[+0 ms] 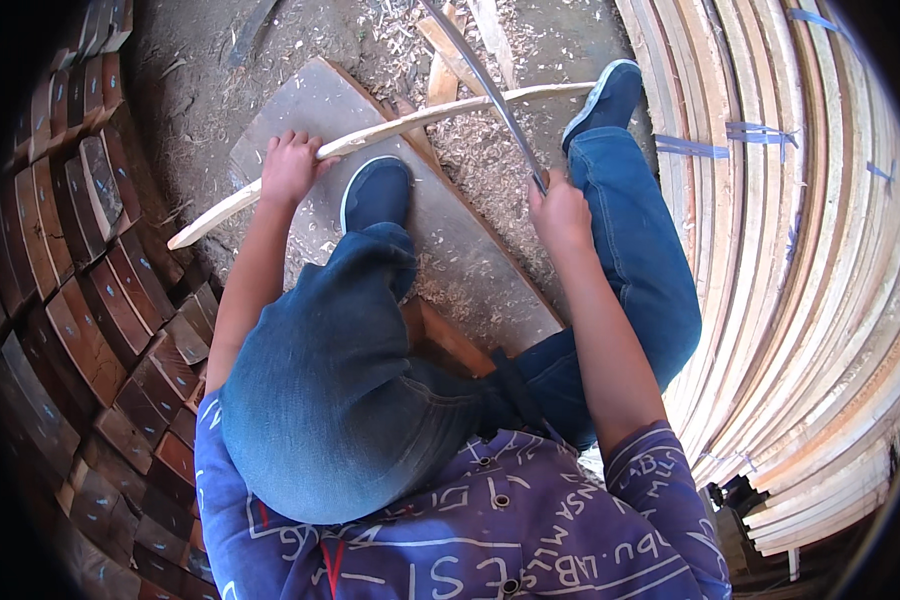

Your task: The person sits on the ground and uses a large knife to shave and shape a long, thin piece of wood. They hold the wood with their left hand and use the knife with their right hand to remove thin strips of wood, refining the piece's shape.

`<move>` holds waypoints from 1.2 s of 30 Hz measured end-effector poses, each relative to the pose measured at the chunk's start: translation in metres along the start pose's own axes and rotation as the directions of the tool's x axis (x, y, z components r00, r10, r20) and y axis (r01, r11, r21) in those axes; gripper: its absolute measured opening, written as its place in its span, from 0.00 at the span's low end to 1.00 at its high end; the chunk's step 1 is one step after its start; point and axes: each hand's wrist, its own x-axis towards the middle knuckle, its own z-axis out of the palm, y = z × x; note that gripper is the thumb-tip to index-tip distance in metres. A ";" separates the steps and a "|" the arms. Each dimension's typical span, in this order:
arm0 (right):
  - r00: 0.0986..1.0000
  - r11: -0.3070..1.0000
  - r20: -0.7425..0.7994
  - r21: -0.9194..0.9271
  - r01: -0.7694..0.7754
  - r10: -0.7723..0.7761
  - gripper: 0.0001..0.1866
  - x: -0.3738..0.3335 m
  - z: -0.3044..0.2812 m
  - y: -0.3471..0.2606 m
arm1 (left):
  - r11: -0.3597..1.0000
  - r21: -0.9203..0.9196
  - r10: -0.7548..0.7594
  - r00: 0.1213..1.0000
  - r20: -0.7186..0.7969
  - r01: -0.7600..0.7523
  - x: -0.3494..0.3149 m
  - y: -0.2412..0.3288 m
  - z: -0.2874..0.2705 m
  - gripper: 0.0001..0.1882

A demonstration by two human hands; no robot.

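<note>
A long, pale, whittled wooden stick [398, 127] runs crosswise before me, its left end nearer and its right end by my right shoe [613, 95]. Left of its middle, my left hand [292, 165] is closed round the stick. My right hand [560, 212] grips the near end of a long, slim, curved knife [485, 85]. The blade slants away to the upper left and crosses over the stick in this view; whether it touches the wood I cannot tell. The fingers of my right hand hide the knife's handle.
Under my left shoe [378, 195] lies a flat board [460, 255] strewn with shavings. Offcuts [444, 80] and wood chips cover the ground beyond. Stacked dark wooden blocks [80, 330] rise on the left; bundled pale slats [760, 250] with blue ties stand on the right.
</note>
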 end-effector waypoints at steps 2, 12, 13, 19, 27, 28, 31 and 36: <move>0.990 0.985 0.012 -0.107 -0.138 0.140 0.14 0.000 0.021 0.046 | 0.995 0.042 0.091 0.996 0.018 -0.092 0.017 0.009 0.004 0.19; 0.998 0.998 0.055 0.047 0.038 -0.041 0.16 0.004 -0.023 -0.044 | 1.000 -0.016 0.000 0.999 -0.033 -0.001 -0.006 0.000 -0.001 0.18; 0.996 0.997 0.067 -0.060 -0.057 0.061 0.15 0.003 0.000 0.000 | 0.999 -0.023 0.022 0.998 -0.052 -0.023 0.000 0.005 0.001 0.17; 0.984 0.991 0.123 -0.041 -0.126 0.130 0.15 -0.002 -0.025 -0.026 | 0.998 -0.019 0.052 0.999 -0.009 -0.052 -0.001 0.010 0.008 0.17; 0.988 0.986 0.099 -0.122 -0.110 0.122 0.17 0.001 0.001 0.016 | 0.999 -0.010 0.043 0.999 0.014 -0.043 0.002 0.014 0.002 0.18; 0.984 0.980 0.067 -0.126 -0.153 0.162 0.16 0.001 0.007 0.035 | 0.998 -0.023 0.066 0.998 -0.011 -0.067 0.009 0.019 0.005 0.18; 0.981 0.982 0.084 -0.085 -0.169 0.176 0.16 0.004 0.000 0.007 | 0.996 -0.049 0.077 0.997 0.002 -0.077 0.004 0.020 0.008 0.19; 0.989 0.998 0.130 -0.013 0.067 -0.065 0.15 0.002 -0.030 -0.059 | 0.998 -0.039 0.053 0.998 0.024 -0.052 -0.005 0.008 0.004 0.20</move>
